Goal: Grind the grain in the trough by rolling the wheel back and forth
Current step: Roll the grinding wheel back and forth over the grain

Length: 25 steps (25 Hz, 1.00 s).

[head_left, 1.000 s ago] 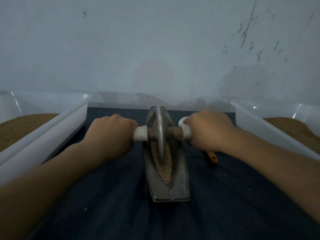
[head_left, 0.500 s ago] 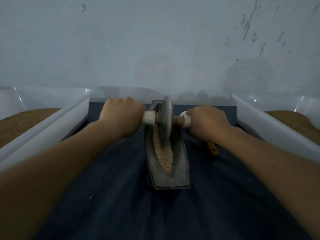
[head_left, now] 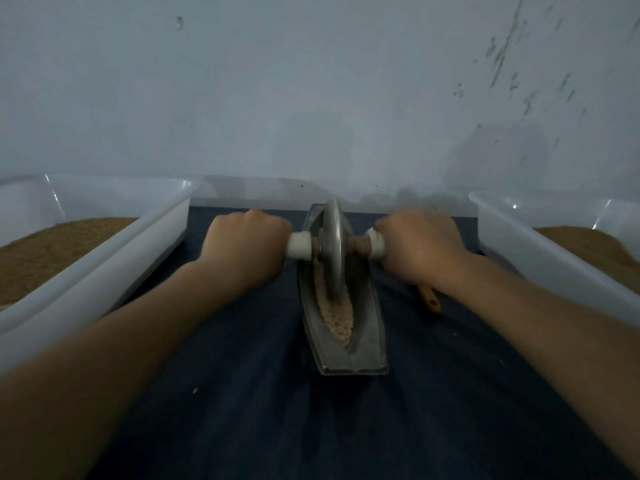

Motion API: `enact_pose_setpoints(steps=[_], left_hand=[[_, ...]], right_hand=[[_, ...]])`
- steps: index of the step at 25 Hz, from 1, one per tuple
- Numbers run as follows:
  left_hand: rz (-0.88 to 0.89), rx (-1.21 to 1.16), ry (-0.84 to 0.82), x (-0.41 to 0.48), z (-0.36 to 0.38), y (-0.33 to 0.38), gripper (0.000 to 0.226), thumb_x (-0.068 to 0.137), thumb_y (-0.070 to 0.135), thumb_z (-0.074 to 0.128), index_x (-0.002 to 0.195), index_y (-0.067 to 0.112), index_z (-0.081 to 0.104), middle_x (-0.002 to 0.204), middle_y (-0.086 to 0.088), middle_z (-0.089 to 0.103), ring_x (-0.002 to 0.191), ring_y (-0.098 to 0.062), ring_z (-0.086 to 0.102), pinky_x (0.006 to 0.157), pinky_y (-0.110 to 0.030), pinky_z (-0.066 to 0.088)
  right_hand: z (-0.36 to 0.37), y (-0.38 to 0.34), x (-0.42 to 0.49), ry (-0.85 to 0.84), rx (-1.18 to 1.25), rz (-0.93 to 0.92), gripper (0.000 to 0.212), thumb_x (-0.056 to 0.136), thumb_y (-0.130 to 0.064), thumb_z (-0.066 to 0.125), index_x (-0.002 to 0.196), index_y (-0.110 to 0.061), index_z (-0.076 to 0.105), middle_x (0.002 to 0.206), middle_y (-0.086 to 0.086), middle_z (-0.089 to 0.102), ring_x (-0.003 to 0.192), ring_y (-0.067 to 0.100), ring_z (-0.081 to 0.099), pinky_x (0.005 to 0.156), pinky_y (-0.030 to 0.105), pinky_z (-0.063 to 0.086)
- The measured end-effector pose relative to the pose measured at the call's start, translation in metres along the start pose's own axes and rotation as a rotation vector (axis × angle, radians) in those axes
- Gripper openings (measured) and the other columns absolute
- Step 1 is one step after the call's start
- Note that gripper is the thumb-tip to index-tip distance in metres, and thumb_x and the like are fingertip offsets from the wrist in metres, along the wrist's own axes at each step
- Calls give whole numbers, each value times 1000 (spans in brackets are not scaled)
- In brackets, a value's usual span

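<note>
Standing upright amid pale grain (head_left: pixel 337 320), grey wheel (head_left: pixel 333 247)

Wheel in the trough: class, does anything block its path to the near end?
Nothing visible does. Between the wheel and the near end of the trough lies only the grain itself. The left hand and right hand grip the handles outside the trough.

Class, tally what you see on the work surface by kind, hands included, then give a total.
Tubs: 2
Trough: 1
Wheel: 1
Yellow tool: 1
Hands: 2
Total: 7
</note>
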State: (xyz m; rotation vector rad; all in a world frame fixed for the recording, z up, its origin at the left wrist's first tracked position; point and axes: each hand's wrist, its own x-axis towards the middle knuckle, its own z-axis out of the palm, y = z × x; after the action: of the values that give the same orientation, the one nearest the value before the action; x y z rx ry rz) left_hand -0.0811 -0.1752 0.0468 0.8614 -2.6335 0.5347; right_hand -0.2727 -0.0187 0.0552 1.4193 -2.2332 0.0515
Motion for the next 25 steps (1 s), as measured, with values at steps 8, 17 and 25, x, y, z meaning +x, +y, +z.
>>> enact_pose_setpoints(steps=[8, 17, 25], left_hand=[[-74, 33, 146, 1, 9, 7, 6, 87, 29, 61, 85, 28, 55, 68, 4, 45, 57, -21, 47, 52, -31, 32], [189, 59, 273, -30, -7, -12, 22, 61, 39, 63, 66, 38, 41, 55, 14, 16, 42, -15, 26, 46, -16, 10], [-67, -2, -9, 24, -3, 9, 13, 91, 30, 58, 101, 26, 65, 90, -3, 61, 82, -28, 63, 63, -35, 43]], right_hand=[[11, -10, 0, 91, -34, 88, 12, 82, -41, 69, 84, -31, 62, 77, -6, 65, 68, 20, 62, 53, 26, 35], [-8, 5, -42, 242, -165, -36, 34, 42, -47, 63, 58, -39, 34, 42, -16, 19, 34, -2, 17, 40, 13, 7], [0, -9, 24, -132, 59, 113, 11, 90, -37, 65, 92, -27, 66, 92, 0, 66, 81, 23, 61, 64, 31, 45]])
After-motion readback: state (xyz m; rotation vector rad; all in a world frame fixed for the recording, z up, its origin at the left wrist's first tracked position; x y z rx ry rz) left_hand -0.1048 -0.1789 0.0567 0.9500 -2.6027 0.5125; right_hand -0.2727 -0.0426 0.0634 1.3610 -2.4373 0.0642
